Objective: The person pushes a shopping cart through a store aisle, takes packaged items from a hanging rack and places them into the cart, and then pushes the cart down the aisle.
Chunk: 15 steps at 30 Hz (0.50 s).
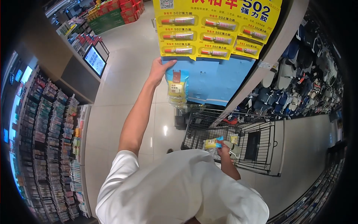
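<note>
My left hand [160,71] reaches forward and grips the left edge of a blue backing card [220,78], thumb in front and fingers hidden behind. Just below the thumb hangs a clear packet [177,87] with a blue-and-brown top, yellow contents and a price label. Above are several glue tubes [177,35] in blister packs on yellow cards. Low on the right, my right hand [225,150] is closed on a similar yellow-and-blue packet [212,143] above the shopping cart [257,156]. A pale grey-green item [234,150] lies against this hand; whether it is held I cannot tell.
Another small yellow packet [234,139] is by the cart. Shoes and slippers [287,86] hang on the right. Shelves of small goods [52,142] stand on the left, near a lit screen [94,60]. Red boxes [112,7] are stacked far back on the tiled floor [123,52].
</note>
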{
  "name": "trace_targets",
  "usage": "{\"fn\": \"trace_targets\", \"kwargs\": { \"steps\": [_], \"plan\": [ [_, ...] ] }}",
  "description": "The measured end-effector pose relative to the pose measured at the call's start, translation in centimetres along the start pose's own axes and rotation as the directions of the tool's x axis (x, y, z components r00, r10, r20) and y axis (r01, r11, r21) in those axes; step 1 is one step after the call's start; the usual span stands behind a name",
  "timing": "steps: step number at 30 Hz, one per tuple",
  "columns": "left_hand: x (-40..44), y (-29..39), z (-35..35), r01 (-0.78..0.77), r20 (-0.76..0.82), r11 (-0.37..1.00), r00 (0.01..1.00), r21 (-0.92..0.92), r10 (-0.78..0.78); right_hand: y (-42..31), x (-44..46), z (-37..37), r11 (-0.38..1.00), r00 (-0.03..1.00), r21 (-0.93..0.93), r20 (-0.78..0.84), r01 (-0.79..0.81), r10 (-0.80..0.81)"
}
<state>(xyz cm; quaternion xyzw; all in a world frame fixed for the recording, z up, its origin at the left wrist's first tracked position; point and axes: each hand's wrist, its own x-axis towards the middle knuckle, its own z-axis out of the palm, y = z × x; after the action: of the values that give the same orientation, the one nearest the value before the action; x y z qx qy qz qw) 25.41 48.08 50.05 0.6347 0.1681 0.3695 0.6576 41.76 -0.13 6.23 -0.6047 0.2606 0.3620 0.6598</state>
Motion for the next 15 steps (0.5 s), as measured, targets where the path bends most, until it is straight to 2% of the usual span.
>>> {"fn": "trace_targets", "kwargs": {
  "steps": [2, 3, 6, 8, 11, 12, 13, 15],
  "plan": [
    [0.0, -0.1, 0.0, 0.016, -0.003, 1.000, 1.000, -0.021, -0.016, 0.7, 0.9, -0.9, 0.998, 1.000, 0.063, -0.007, -0.014, 0.014],
    [-0.1, -0.1, 0.1, 0.022, -0.011, 1.000, 1.000, -0.014, -0.022, 1.2, 1.4, -1.2, 0.996, 0.997, 0.091, -0.079, 0.010, -0.003],
    [-0.1, -0.4, 0.0, 0.011, -0.012, 0.999, 1.000, -0.032, -0.011, 3.0, 4.6, -2.3, 0.963, 0.950, 0.045, -0.181, 0.267, -0.255],
    [-0.3, -0.6, -0.3, 0.060, 0.001, 0.998, 0.998, -0.025, -0.060, 2.7, 5.6, -3.2, 0.969, 0.945, 0.048, -0.241, 0.241, -0.223],
    [-1.1, -1.5, -0.7, 0.078, 0.018, 0.997, 0.997, 0.012, -0.078, 2.0, 5.3, -3.6, 0.950, 0.863, -0.122, -0.398, 0.287, -0.312],
    [-1.3, -1.8, -0.8, 0.072, 0.021, 0.997, 0.997, 0.031, -0.072, 0.6, 3.4, -2.4, 0.871, 0.797, -0.416, -0.416, 0.262, -0.439],
    [-1.6, -1.9, -0.9, 0.076, 0.027, 0.996, 0.997, 0.041, -0.077, -0.7, 1.7, -1.3, 0.725, 0.714, -0.669, -0.426, 0.166, -0.556],
    [-2.1, -2.1, -0.8, 0.083, 0.035, 0.995, 0.996, 0.062, -0.086, -3.4, -1.6, 2.6, 0.678, 0.678, -0.602, -0.286, 0.423, -0.677]
  ]
}}
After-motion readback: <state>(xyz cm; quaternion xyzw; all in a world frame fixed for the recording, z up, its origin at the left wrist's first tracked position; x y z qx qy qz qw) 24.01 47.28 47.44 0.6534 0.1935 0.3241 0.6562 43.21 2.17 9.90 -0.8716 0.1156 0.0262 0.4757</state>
